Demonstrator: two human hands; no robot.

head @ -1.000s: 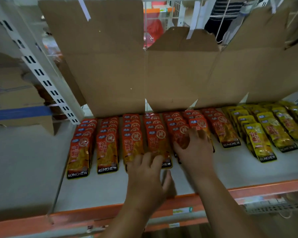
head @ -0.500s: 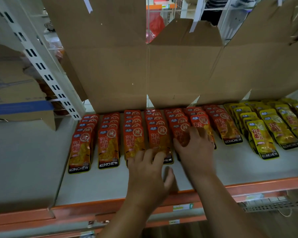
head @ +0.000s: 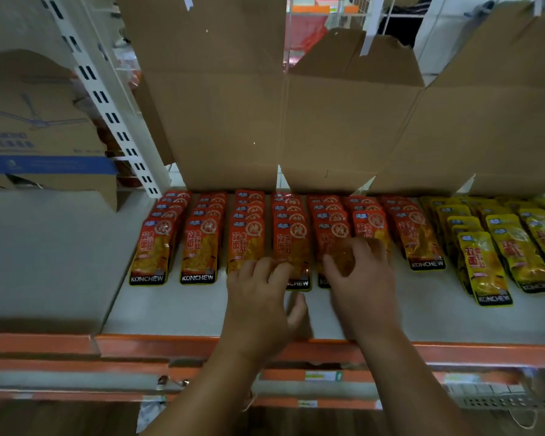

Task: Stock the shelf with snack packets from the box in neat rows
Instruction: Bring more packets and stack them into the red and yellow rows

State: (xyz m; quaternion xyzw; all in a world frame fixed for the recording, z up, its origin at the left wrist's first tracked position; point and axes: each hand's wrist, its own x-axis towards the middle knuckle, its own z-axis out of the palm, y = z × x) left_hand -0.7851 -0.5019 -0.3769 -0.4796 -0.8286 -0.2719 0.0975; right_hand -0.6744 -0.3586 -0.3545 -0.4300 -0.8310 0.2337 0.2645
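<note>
Several rows of red snack packets (head: 199, 247) lie overlapped on the grey shelf (head: 170, 309), with rows of yellow snack packets (head: 485, 265) to their right. My left hand (head: 261, 303) rests with straight fingers on the front ends of the third and fourth red rows. My right hand (head: 359, 278) lies on the front packets of the fifth and sixth red rows, fingers spread and slightly bent. Whether it pinches a packet is hidden. An opened cardboard box (head: 343, 130) stands flattened behind the rows.
The shelf has an orange front rail (head: 155, 344). A white slotted upright (head: 107, 99) rises at the back left, beside another cardboard carton (head: 38, 130) with a blue band. Bare shelf lies left of the red rows and in front of them.
The camera has moved closer and slightly down. Both hands stay on the front red packets, with the right hand's fingers shifted a little over the fifth and sixth rows.
</note>
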